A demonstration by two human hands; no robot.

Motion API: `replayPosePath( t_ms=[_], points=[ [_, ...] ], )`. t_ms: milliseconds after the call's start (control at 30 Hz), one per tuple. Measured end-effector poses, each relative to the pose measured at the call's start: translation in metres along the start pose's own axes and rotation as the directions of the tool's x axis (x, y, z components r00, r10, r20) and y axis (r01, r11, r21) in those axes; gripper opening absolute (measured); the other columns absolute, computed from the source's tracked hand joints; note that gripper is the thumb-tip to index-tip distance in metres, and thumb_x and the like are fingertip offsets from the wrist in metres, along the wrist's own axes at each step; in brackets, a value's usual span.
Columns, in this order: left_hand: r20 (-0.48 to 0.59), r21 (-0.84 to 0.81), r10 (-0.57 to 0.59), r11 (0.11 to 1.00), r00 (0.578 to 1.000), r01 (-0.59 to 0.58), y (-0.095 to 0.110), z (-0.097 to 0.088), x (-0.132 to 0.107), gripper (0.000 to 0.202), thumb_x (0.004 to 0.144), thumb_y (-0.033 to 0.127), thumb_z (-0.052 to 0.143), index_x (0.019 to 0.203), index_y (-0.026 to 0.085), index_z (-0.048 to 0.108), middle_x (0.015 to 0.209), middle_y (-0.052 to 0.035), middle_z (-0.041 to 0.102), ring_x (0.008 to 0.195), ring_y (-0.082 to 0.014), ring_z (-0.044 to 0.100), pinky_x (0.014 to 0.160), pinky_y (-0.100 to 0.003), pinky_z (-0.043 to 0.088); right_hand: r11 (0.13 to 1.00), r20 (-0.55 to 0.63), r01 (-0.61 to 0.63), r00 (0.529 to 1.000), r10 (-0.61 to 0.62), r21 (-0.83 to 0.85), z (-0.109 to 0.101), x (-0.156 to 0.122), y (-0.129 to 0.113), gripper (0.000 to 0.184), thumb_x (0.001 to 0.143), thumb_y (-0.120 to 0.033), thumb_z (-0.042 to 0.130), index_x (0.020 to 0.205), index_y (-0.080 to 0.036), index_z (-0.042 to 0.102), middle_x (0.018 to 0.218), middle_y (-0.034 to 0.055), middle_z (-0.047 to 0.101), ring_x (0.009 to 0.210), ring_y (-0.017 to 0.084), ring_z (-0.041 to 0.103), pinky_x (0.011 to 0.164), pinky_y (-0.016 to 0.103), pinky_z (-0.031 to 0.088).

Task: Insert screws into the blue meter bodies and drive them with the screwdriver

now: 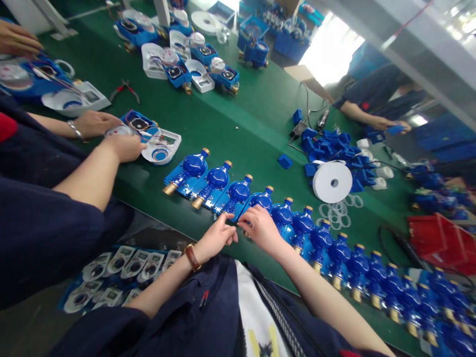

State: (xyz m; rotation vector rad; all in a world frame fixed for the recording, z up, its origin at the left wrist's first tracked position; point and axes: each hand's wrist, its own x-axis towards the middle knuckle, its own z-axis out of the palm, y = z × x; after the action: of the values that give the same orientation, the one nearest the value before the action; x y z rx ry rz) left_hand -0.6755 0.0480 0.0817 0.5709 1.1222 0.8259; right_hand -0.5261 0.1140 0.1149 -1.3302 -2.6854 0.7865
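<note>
A row of glossy blue water meter bodies [217, 179] with brass ends runs along the bench's near edge, each on a flat blue plate. My left hand [219, 238], with a brown-strapped watch on the wrist, is at the lower end of the third body [238, 191]. Its fingers are apart, with the index finger stretched out beside the blue plate. Just to the right, my right hand [259, 229] reaches over the fourth body [262, 199] and partly covers it. Its thumb and fingers are pinched together; whatever lies between them is hidden.
At left, a co-worker's hands [124, 144] work on a meter with a white cover [163, 146]. Red-handled pliers [125, 91] lie beyond. At right are a white roll [332, 182], clear rings [336, 215] and blue parts [327, 144]. A tray of meters [122, 265] sits below the bench.
</note>
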Motion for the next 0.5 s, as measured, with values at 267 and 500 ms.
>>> replayPosePath(
  t_ms=[267,500],
  points=[
    [-0.151,-0.464,-0.136,0.884,0.979,0.051,0.011,-0.022,-0.001,0.016,0.081,0.023,0.062,0.086,0.008,0.065,0.061,0.0009,0.053,0.048,-0.0012,0.043,0.043,-0.010,0.031,0.920,-0.253,-0.305,0.936,0.243,-0.246,0.043,0.031,0.035,0.026,0.089,-0.029,0.046,0.076,-0.019,0.065,0.086,0.0058,0.064,0.095,0.022,0.041,0.085,0.042,0.020],
    [-0.019,-0.552,-0.089,0.831,0.996,0.063,0.015,-0.027,-0.005,0.012,0.080,0.010,0.060,0.092,0.013,0.057,0.072,-0.0021,0.060,0.060,-0.0056,0.053,0.056,-0.014,0.042,0.898,-0.173,-0.281,0.957,0.235,-0.338,0.047,0.031,0.039,0.025,0.089,-0.032,0.046,0.078,-0.019,0.064,0.087,0.0064,0.062,0.097,0.023,0.040,0.087,0.042,0.020]
  ],
)
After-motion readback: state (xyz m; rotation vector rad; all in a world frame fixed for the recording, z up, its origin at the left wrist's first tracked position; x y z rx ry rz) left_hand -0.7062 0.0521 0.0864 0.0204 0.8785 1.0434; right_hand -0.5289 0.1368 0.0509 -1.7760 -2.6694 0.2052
